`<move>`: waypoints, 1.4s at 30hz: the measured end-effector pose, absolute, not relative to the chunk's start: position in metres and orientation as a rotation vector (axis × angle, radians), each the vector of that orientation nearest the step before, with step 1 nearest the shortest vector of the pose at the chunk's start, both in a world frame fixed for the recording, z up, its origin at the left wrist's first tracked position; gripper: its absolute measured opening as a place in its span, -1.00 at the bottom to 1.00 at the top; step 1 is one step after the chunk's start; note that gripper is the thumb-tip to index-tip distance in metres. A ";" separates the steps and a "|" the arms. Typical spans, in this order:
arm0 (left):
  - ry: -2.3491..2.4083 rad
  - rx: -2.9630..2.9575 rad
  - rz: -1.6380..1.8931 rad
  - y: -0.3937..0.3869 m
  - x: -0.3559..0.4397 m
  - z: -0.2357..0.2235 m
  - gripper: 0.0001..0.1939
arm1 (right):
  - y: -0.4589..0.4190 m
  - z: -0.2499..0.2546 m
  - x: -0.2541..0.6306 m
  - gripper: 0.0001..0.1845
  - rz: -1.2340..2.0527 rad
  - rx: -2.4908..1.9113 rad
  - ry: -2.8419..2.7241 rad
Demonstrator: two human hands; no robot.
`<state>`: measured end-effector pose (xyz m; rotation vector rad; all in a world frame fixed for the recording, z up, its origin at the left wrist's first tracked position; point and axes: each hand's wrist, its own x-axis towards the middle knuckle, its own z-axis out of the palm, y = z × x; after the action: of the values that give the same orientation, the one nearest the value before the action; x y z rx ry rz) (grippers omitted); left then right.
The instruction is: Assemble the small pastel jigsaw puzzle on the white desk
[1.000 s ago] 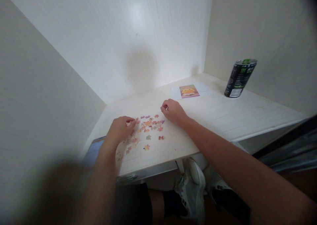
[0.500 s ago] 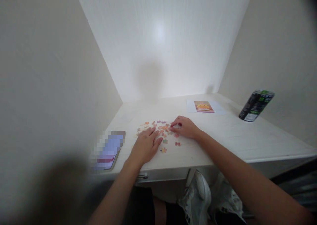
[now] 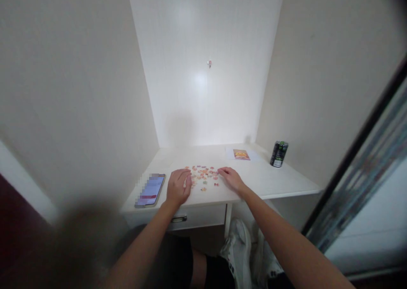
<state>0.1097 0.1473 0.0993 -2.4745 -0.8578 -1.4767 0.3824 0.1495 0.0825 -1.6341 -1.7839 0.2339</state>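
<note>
Several small pink and orange puzzle pieces lie scattered on a white desk. My left hand rests flat on the desk at the left edge of the pieces, fingers stretched out. My right hand lies palm down at the right edge of the pieces, fingers extended toward them. Neither hand visibly holds a piece. A small printed picture on white paper lies at the back of the desk.
A phone lies at the desk's left front. A black and green drink can stands at the back right. Walls close the desk in on three sides. A drawer handle sits under the front edge; my knees and white shoes are below.
The camera has pulled back and up, so the desk looks smaller and farther. My left hand went from curled over the pieces to lying flat; my right hand settled beside them.
</note>
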 end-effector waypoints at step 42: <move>-1.446 -2.232 -1.289 0.145 -0.047 0.073 -0.02 | 0.078 0.121 0.375 -0.58 0.305 -1.945 -1.579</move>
<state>-0.0469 0.1450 0.0726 -2.2321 -1.4460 -1.2892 0.3746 0.0776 0.1207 -1.9446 -1.5786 0.3048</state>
